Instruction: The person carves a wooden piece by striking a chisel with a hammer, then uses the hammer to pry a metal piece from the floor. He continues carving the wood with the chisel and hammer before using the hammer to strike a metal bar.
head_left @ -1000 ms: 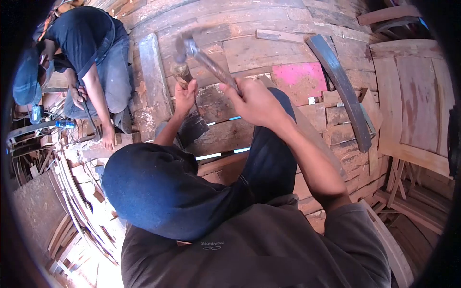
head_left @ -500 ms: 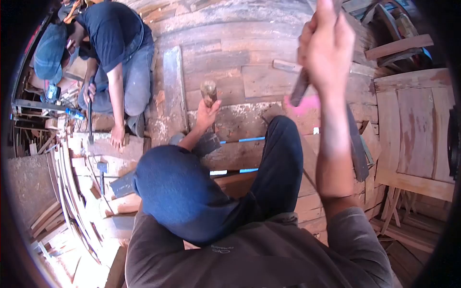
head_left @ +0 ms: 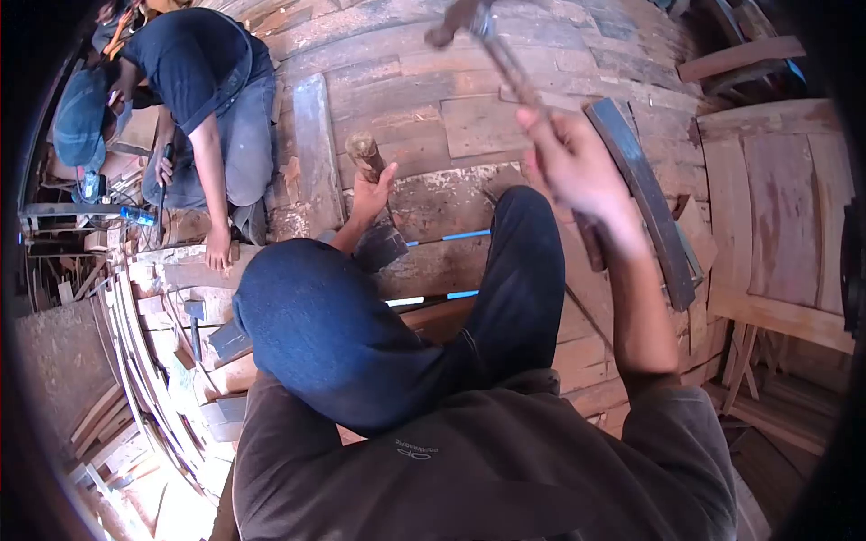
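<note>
My right hand (head_left: 582,167) is wrapped round the handle of a hammer (head_left: 508,68), raised to the right of my knees with its metal head near the top of the view. My left hand (head_left: 371,195) grips a wide-bladed chisel (head_left: 364,153) beside my bent left leg. The chisel's wooden handle points up and its broad dark blade (head_left: 382,248) reaches down to a wooden plank (head_left: 433,281) between my legs. My knee hides part of the left forearm. Where the blade's edge meets the wood is hard to make out.
A co-worker (head_left: 194,81) crouches at left, one hand on a wooden block, the other on a dark tool. A second hammer (head_left: 195,329) lies below. A dark board (head_left: 640,198) leans at right near a wooden crate (head_left: 780,225). Blue-white gaps show between planks.
The hammer has swung down and left from above, its head now visible at the top. My left hand still holds the chisel. The view has shifted slightly.
</note>
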`<state>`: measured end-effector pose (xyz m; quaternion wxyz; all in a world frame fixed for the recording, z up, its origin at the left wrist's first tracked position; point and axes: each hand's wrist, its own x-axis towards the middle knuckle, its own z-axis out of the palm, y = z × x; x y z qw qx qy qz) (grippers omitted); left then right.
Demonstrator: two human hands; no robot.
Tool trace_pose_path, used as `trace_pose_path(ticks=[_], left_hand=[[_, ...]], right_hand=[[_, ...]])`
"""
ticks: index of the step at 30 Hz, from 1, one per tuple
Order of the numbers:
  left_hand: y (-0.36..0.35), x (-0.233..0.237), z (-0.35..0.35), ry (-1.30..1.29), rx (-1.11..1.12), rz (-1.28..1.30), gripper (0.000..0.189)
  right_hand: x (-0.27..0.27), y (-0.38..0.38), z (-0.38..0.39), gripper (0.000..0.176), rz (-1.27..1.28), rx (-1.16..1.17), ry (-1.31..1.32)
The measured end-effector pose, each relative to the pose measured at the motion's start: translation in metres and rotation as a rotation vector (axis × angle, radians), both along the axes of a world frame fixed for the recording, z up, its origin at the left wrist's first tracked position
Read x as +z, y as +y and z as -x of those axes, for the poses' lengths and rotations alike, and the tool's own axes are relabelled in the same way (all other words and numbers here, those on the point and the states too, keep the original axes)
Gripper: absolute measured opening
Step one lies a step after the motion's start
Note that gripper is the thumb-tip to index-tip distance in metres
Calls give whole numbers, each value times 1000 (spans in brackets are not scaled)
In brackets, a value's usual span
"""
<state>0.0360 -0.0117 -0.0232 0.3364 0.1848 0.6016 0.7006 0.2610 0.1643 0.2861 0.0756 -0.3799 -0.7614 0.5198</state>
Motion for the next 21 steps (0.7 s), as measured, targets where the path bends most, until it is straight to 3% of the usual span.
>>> trace_pose_path(ticks=[2,5,9,11,15,18,21], left_hand=[[0,9,-5,43,-23,106,29],[3,19,-10,-39,-50,83,28],[-4,14,-10,-79,-60,108,31],[-4,8,-4,-60,-86,120,34],[-7,13,-5,-117,-115,105,34],[-9,14,-6,-107,-121,109,34],[-9,17,-16,-43,-91,130,32]], right_hand=[[15,11,-4,45,28,-33,75],[18,18,-3,46,-44,-48,265],[5,3,2,47,-87,-20,328],[-24,-13,10,50,-303,88,292],[-46,-43,17,44,-123,187,143],[-73,-53,22,45,-218,209,214],[-71,-52,24,46,-152,220,156]])
